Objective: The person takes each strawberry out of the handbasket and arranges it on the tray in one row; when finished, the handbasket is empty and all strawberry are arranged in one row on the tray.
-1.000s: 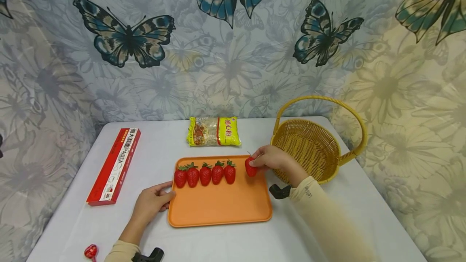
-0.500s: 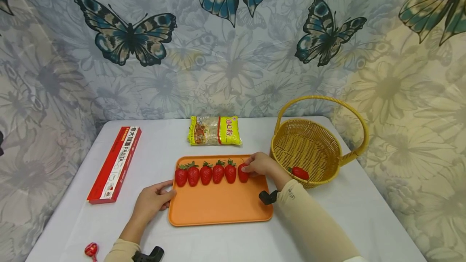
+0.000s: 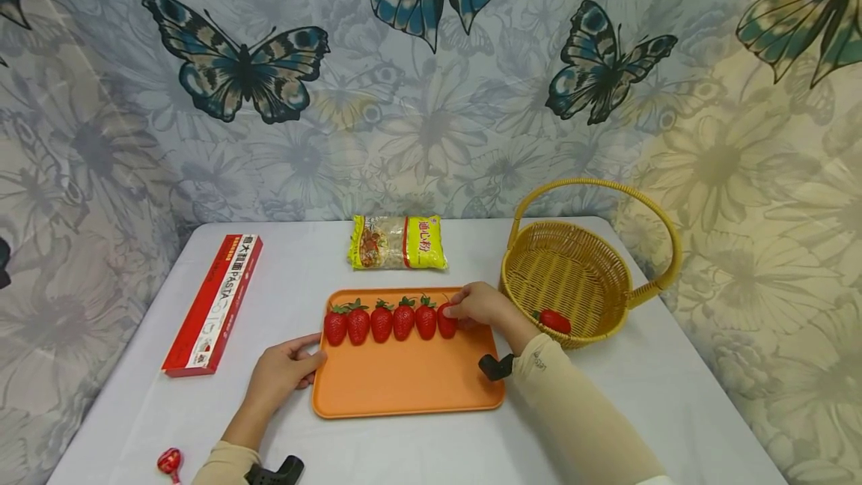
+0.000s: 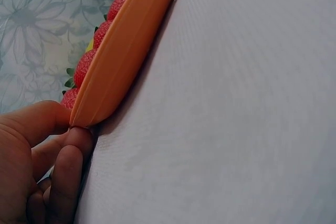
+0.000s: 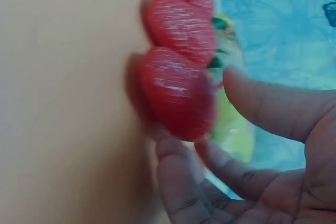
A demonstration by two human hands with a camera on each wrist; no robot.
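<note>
My left hand (image 3: 286,369) pinches the left edge of an orange tray (image 3: 404,388), thumb above and fingers below, as the left wrist view (image 4: 105,85) also shows. Along the tray's back half several red strawberries (image 3: 381,322) lie side by side in a row, leafy ends away from me. At the row's right end my right hand (image 3: 485,304) holds the last strawberry (image 5: 176,95) by its right side, thumb near its leafy end and fingertips against its lower side. That strawberry lies close to its neighbour (image 5: 181,30). The hand partly covers it in the head view.
A yellow wicker basket (image 3: 515,253) with a tall handle stands right of the tray, one strawberry (image 3: 555,321) inside. Behind the tray lies a yellow food packet (image 3: 397,242). A red pasta box (image 3: 212,305) is at the left, a red lollipop (image 3: 170,461) at the front left.
My right hand has moved left and down with the strawberry, from the tray's right end to the row. The strawberry in the basket has come into view. The left hand stays put.
</note>
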